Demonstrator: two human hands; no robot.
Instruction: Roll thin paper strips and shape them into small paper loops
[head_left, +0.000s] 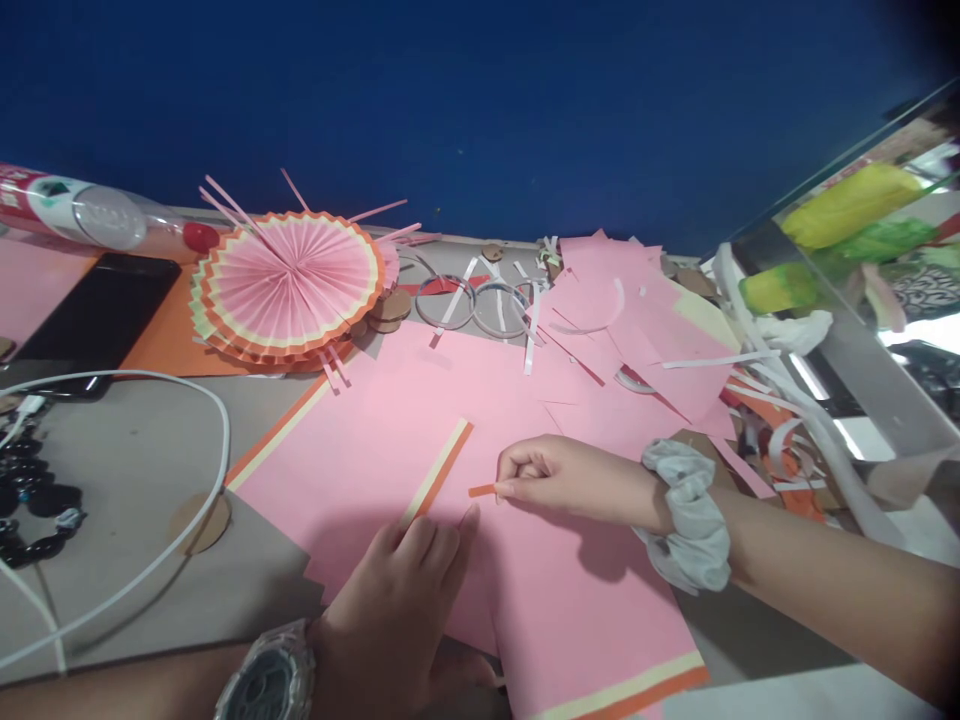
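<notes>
My right hand [564, 478], with a grey scrunchie [686, 515] on its wrist, pinches a short orange paper strip [481, 490] between thumb and finger. My left hand [405, 595], wearing a wristwatch [266, 675], lies with fingers flat on a pink paper sheet [360, 450], pressing its lower part. A cream and orange striped band [439, 470] lies on the sheet just above my left fingers. The strip's tip sits close to my left fingertip.
Folded pink paper fans [289, 285] lie at the back left beside a plastic bottle [90, 215] and a black phone [101, 310]. A white cable [187, 540] loops at left. Grey rings [472, 305], paper scraps and pink sheets [630, 320] clutter the back right.
</notes>
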